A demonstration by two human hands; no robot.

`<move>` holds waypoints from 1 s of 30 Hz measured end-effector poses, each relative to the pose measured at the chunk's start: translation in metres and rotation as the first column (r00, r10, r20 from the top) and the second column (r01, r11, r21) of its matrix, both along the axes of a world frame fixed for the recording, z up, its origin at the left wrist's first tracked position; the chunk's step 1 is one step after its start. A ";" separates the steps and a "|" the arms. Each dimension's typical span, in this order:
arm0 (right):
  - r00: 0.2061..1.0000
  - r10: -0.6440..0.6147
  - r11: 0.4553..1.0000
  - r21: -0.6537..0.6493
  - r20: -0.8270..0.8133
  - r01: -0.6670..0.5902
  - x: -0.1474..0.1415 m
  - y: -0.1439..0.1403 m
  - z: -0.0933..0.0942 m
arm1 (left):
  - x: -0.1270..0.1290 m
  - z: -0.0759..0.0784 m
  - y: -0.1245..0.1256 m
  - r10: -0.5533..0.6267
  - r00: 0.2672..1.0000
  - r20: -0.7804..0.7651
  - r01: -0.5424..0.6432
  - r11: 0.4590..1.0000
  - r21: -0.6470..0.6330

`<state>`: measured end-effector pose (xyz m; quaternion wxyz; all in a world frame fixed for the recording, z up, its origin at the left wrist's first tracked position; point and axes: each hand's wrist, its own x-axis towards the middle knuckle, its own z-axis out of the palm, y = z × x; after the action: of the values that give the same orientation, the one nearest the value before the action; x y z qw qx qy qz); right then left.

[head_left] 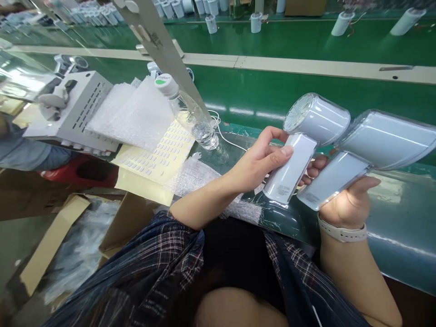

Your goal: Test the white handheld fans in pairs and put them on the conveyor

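Holds the round-headed device point(306, 141) by its handle in the left hand point(264, 160), pinched between thumb and fingers; grips the wide-headed device point(368, 145) in the right hand point(347, 202), wrapped around the handle. Has both raised above the workbench point(398, 215), side by side, close together at the heads, to the right of the bubble wrap point(200, 181) and the bottle point(187, 111).

One dryer point(294, 163) is in the left hand point(260, 161), another dryer point(391, 141) just right of it in the right hand point(349, 206). A bottle point(187, 109) stands on the table point(402, 218) left of them, with a sheet point(161, 154) to its left. Bags point(86, 247) lie in a carton point(127, 222) down left.
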<state>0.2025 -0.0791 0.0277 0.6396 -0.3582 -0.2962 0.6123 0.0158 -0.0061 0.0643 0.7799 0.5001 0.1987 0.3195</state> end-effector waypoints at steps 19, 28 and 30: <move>0.964 -0.217 0.975 -0.007 0.151 0.221 -0.021 -0.052 0.026 | -0.013 -0.006 -0.010 -0.107 0.993 -0.041 0.109 0.993 0.050; 0.947 -0.289 0.956 -0.001 0.141 0.292 -0.020 -0.075 0.031 | -0.008 -0.010 -0.019 -0.216 0.973 0.079 0.216 0.976 0.015; 0.943 -0.291 0.956 0.012 0.161 0.293 -0.022 -0.076 0.032 | -0.009 -0.009 -0.019 -0.243 0.967 0.073 0.242 0.970 0.017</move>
<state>0.1807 -0.1552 0.0592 0.6951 -0.4503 -0.2868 0.4815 0.0071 -0.0252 0.0548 0.8180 0.5116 0.1055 0.2409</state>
